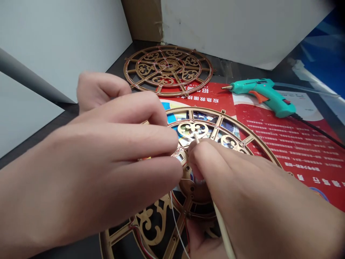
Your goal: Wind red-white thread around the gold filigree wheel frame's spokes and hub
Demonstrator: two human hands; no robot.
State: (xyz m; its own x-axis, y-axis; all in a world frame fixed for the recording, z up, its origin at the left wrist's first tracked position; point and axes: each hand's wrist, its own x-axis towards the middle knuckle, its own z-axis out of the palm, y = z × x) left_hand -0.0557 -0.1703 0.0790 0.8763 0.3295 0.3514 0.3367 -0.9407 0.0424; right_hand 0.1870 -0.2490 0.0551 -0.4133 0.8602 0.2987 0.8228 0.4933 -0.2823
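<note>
A round gold openwork frame [167,244] with spokes and scrolls lies before me, red and white wires running along its channels. Over its centre, my left hand [126,151] has its fingers closed and their tips hide what they pinch. A thin white wire [175,217] trails down from below those fingertips. My right hand [237,176] grips a slim pale stick [223,230], its upper end poking out above the fingers. Both hands' fingertips nearly meet beside the hub. More fingers show at the bottom under the frame, and a curled hand behind my left; whose they are I cannot tell.
A second gold frame [172,86] lies at the back. A teal glue gun [280,102] with an orange trigger rests on a red printed sheet [293,144], nozzle pointing left, cord running right. White panels [229,32] stand behind and at the left.
</note>
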